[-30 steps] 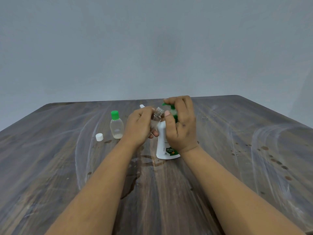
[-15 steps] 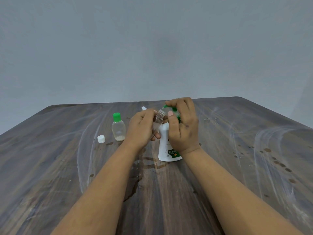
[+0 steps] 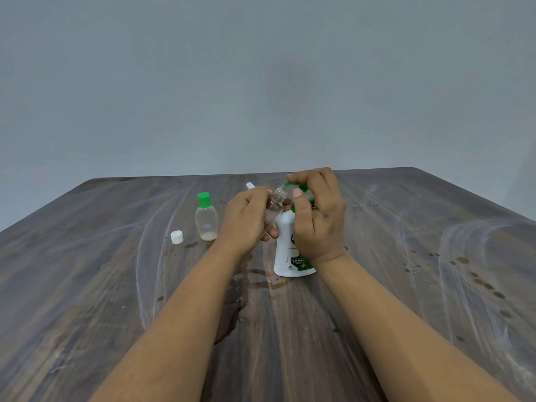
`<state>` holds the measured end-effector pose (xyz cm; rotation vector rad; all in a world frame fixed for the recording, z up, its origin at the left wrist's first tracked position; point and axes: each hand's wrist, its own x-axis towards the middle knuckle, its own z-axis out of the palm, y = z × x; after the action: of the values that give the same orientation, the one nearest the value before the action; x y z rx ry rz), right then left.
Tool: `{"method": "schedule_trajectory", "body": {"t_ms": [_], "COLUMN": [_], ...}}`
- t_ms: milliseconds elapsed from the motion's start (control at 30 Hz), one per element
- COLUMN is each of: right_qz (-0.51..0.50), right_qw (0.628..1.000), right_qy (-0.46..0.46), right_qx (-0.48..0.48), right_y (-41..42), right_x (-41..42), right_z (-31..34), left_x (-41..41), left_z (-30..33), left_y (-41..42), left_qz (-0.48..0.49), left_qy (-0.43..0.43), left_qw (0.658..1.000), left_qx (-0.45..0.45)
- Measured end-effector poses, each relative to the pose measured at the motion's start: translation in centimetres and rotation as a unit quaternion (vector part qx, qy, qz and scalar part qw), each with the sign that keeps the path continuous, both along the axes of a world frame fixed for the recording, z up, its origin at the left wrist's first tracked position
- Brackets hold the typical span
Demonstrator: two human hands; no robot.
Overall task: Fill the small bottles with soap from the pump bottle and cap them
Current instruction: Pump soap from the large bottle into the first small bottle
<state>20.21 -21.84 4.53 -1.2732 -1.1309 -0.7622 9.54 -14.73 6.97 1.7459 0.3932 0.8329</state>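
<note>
Two hands meet over the pump bottle (image 3: pixel 291 248), which stands on the table (image 3: pixel 406 285) at about the centre. The left hand (image 3: pixel 246 221) has its grip closed round a clear small bottle (image 3: pixel 274 208), uncapped and tilted so its open threaded neck points toward two o'clock, right at the pump's green head (image 3: pixel 301 188); held that way, I judge, so soap can drop straight into the mouth. The right hand (image 3: pixel 317 216) curls over the pump head, thumb along the front, its grip closed on the head, seemingly ready to press while also steadying the bottle. Whether the nozzle touches the neck is hidden by fingers.

At nine o'clock from the hands a second small bottle with a green cap (image 3: pixel 206 217) stands upright, capped, with some pale liquid at its bottom. Just beside it, farther toward nine o'clock, lies a white cap (image 3: pixel 177 237), likely set aside for the bottle being filled. Wet marks stain the table below the pump bottle.
</note>
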Motion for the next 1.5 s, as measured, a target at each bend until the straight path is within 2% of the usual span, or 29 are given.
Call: {"method": "schedule_trajectory", "body": {"t_ms": [167,333,667,800,1133,1300,1500], "right_qz": [-0.004,0.008,-0.002,-0.002,0.002,-0.002,-0.007], "right_qw": [1.0,1.0,1.0,1.0,1.0,1.0,1.0], "right_qy": [0.021,-0.012,0.015,-0.011,0.029,-0.001,0.014], "right_qx": [0.007,-0.016,-0.001,-0.012,0.006,-0.012,-0.01], "right_y": [0.3,-0.17,0.17,-0.06,0.17,-0.13,0.01], "right_x": [0.0,-0.05,-0.15,-0.26,-0.27,-0.31,-0.32], "right_z": [0.02,-0.04,0.05,-0.04,0.14,0.1,0.18], "left_x": [0.08,-0.09,0.15,-0.02,0.11,-0.07,-0.06], "left_z": [-0.2,-0.01,-0.23,-0.13,-0.27,-0.2,-0.11], "left_y": [0.18,-0.11,0.18,0.05,0.12,0.02,-0.02], "left_qz": [0.005,0.007,0.011,0.01,0.003,0.002,0.006], "left_qy": [0.002,-0.001,-0.001,0.001,0.002,0.0,0.001], "left_qw": [1.0,1.0,1.0,1.0,1.0,1.0,1.0], "left_qx": [0.001,-0.001,0.0,0.009,0.001,0.012,0.008]}}
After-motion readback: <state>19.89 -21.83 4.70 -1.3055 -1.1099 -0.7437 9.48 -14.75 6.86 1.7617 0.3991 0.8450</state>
